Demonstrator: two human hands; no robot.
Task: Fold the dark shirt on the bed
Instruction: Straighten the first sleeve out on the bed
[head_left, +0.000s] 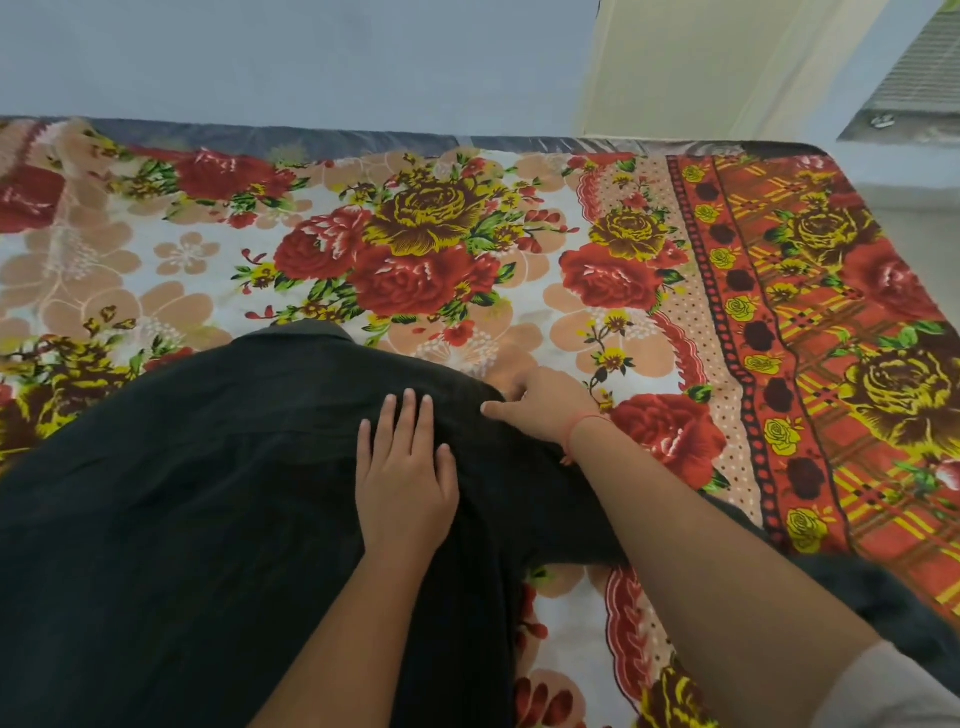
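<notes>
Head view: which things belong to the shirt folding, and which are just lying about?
Job: dark shirt; left hand, flat on it; right hand, pinching its edge; floral bedsheet underneath.
Lying about: cream curtain; slatted window; red wrist thread.

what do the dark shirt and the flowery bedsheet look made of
The dark blackish shirt looks like matte woven cloth, perhaps cotton: soft creases, no shine. The red-and-cream floral bedsheet looks like smooth printed fabric, possibly synthetic: it lies flat with a faint sheen.
</notes>
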